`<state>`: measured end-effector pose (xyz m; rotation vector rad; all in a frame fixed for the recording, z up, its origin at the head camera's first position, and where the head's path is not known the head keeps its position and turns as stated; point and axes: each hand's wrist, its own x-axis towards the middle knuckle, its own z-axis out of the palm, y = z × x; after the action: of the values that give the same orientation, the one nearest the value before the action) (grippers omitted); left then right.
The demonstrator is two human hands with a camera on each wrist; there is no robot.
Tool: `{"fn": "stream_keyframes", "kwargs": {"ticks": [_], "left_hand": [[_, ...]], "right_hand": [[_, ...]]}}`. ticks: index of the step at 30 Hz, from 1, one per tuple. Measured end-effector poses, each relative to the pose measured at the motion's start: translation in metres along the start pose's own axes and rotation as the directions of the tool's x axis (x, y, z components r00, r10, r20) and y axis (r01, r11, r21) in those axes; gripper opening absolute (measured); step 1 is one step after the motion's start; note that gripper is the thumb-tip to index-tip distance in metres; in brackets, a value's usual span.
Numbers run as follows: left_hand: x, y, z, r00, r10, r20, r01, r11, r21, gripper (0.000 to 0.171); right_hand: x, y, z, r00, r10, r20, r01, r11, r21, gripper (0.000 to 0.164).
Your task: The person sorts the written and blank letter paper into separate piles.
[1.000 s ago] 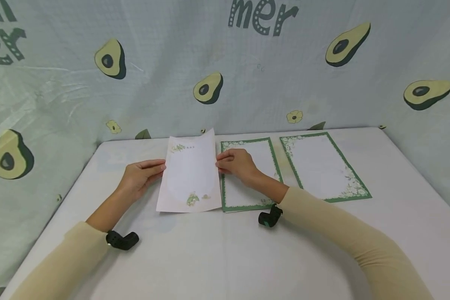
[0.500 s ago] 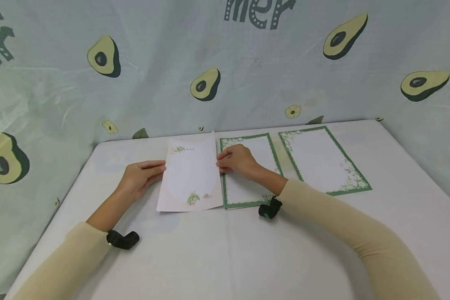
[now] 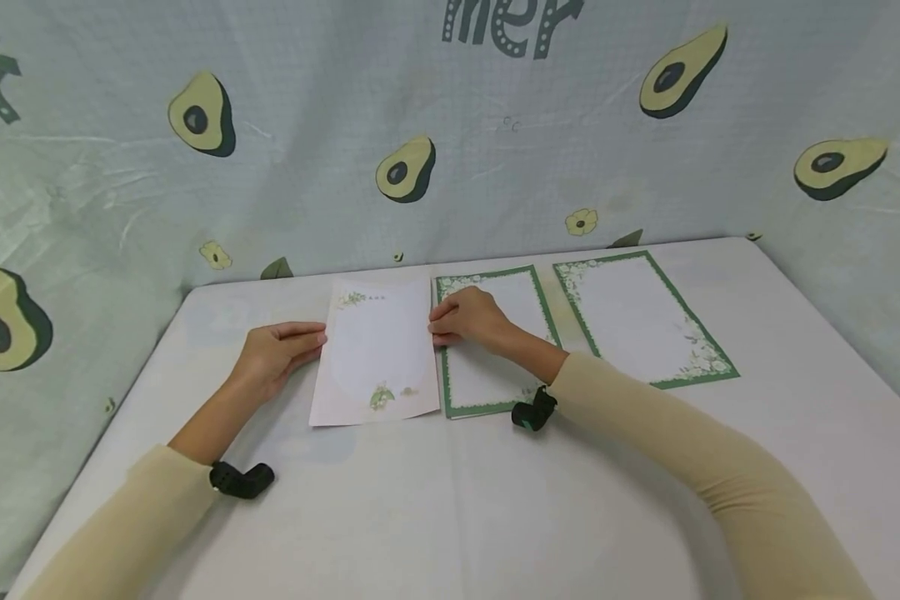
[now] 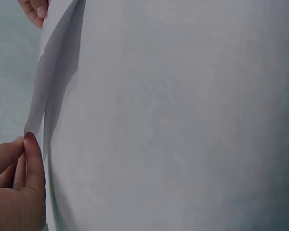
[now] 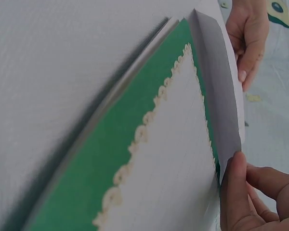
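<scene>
A pale pink sheet of paper (image 3: 378, 354) with small leafy prints is held between both hands at the left of the group. My left hand (image 3: 273, 354) pinches its left edge; in the left wrist view the thumb and fingers (image 4: 33, 163) meet on that edge. At the opposite edge, my right hand (image 3: 468, 319) pinches the paper, above a green-bordered sheet (image 3: 487, 387). The right wrist view shows the pink sheet's edge (image 5: 221, 86) raised off the green-bordered one. Part of that bordered sheet is hidden under the right hand and forearm.
Another green-bordered sheet (image 3: 630, 317) lies flat and slightly turned at the right. All the papers are on a white-covered table (image 3: 390, 517). Behind it hangs a pale cloth (image 3: 300, 183) printed with avocados. Each wrist carries a small black camera (image 3: 242, 481).
The pink sheet's upper right corner, raised before, has come down lower. Both hands keep their pinch on its edges. The head view has shifted slightly.
</scene>
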<state>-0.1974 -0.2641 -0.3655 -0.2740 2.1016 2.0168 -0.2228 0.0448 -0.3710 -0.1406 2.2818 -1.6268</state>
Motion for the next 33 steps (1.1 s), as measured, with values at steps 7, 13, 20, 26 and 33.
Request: {"fn": "stream_keyframes", "kwargs": {"ticks": [7,13,20,26,33], "left_hand": [[0.001,-0.001,-0.005,1.000,0.000,-0.007,0.000,0.999,0.052,0.051],[0.001,0.001,-0.009,0.997,0.072,-0.028,-0.061,0.954,0.295,0.047],[-0.004,0.006,-0.005,0.991,0.131,-0.036,-0.102,0.891,0.442,0.045],[-0.004,0.007,0.004,0.993,0.119,-0.007,-0.094,0.823,0.560,0.046],[-0.013,0.009,0.007,0.997,0.083,0.000,-0.068,0.825,0.561,0.048]], "right_hand": [[0.003,-0.002,-0.004,0.999,0.036,0.033,-0.035,0.999,-0.012,0.017],[-0.001,-0.005,-0.019,0.998,0.011,0.066,-0.010,1.000,-0.009,0.021],[-0.014,0.000,-0.047,0.997,-0.047,0.064,0.048,0.999,-0.019,0.026],[-0.032,0.009,-0.084,0.995,-0.094,0.044,0.098,0.991,-0.089,0.029],[-0.058,0.018,-0.132,0.995,-0.101,0.005,0.100,0.977,-0.187,0.030]]}}
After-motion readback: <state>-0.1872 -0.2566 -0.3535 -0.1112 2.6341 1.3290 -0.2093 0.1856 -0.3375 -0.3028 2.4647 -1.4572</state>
